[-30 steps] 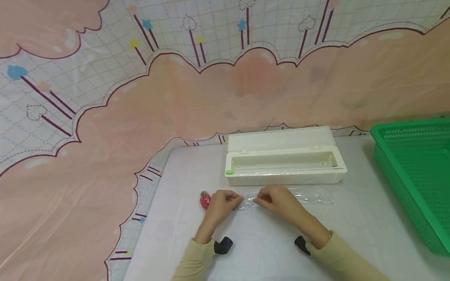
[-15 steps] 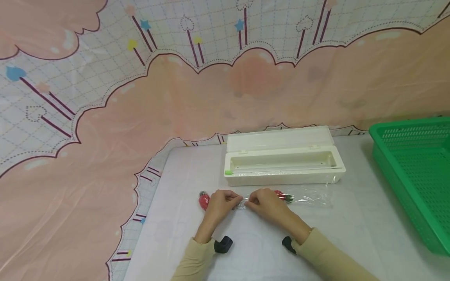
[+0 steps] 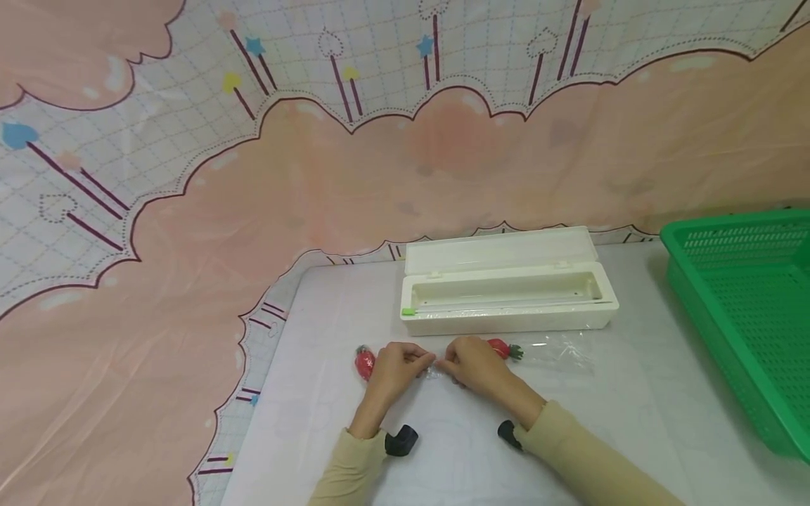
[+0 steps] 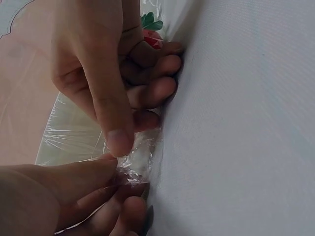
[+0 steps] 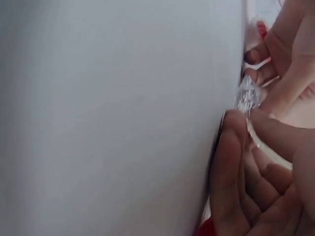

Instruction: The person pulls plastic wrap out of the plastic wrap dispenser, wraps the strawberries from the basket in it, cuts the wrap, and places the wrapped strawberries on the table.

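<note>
My left hand (image 3: pixel 394 371) and right hand (image 3: pixel 479 369) are close together over the table, fingertips nearly meeting. Between them is a crumpled bit of clear cling film (image 4: pixel 140 157), which both hands pinch. More of the film (image 3: pixel 560 351) stretches flat to the right. A red, strawberry-like item (image 3: pixel 500 348) with green leaves lies under the film, partly behind my right hand. Another red item (image 3: pixel 364 362), with a dark top and shiny surface, rests left of my left hand. In the right wrist view the film gleams at the tips of the right hand (image 5: pixel 256 182).
Behind the hands stands a white cling film dispenser box (image 3: pixel 509 322), lid up, with a green slider (image 3: pixel 408 311) at its left end. A green plastic basket (image 3: pixel 715 337) takes up the right side. A patterned cloth (image 3: pixel 304 190) hangs behind the white table (image 3: pixel 462 464).
My right hand has moved left toward my left hand, which stays almost still. The red item with green leaves has come into view beside my right hand. The head view has shifted slightly.
</note>
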### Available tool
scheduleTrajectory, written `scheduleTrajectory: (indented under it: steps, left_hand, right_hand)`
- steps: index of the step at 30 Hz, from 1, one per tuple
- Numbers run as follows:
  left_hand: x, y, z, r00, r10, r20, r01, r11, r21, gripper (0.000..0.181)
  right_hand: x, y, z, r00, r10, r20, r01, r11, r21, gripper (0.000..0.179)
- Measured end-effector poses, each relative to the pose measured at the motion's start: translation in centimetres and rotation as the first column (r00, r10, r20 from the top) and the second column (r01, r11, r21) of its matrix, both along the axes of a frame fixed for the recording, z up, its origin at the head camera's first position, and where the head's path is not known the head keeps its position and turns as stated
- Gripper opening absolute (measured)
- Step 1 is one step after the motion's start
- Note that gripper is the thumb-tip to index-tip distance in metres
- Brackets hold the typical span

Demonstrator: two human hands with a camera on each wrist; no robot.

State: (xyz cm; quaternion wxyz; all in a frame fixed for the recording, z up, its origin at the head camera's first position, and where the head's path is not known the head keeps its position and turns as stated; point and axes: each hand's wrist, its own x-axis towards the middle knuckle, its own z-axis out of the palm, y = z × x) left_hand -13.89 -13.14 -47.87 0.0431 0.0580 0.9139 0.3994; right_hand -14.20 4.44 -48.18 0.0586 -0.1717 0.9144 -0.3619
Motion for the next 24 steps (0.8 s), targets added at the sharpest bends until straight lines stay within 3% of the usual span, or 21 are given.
scheduleTrajectory:
  steps: [8, 13, 17, 21, 24]
  left_hand:
    - [0.1, 0.0, 0.1, 1.0, 0.006, -0.009, -0.006, 0.999, -0.035, 0.018]
    - [0.3, -0.2, 1.0, 0.996, 0.008, -0.094, -0.017, 0.995, -0.097, 0.015]
    - [0.4, -0.6, 2.2, 0.988, 0.025, -0.152, -0.04, 0.994, -0.098, 0.014]
    - [0.4, -1.0, 3.5, 0.974, 0.056, -0.219, -0.073, 0.995, -0.071, 0.013]
    - [0.1, -1.4, 4.0, 0.954, 0.067, -0.291, -0.084, 0.995, -0.049, 0.012]
  right_hand:
    - [0.0, -0.5, 0.0, 0.999, -0.045, -0.016, 0.046, 0.996, 0.071, 0.039]
    - [0.0, -0.5, 0.0, 0.998, -0.05, -0.023, 0.051, 0.995, 0.08, 0.039]
    - [-0.1, -0.5, 0.0, 0.999, -0.043, -0.02, 0.044, 0.996, 0.08, 0.039]
    - [-0.2, -0.5, -0.2, 0.999, -0.034, -0.01, 0.034, 0.996, 0.083, 0.039]
    - [-0.3, -0.5, -0.3, 1.0, -0.027, -0.009, 0.028, 0.996, 0.088, 0.04]
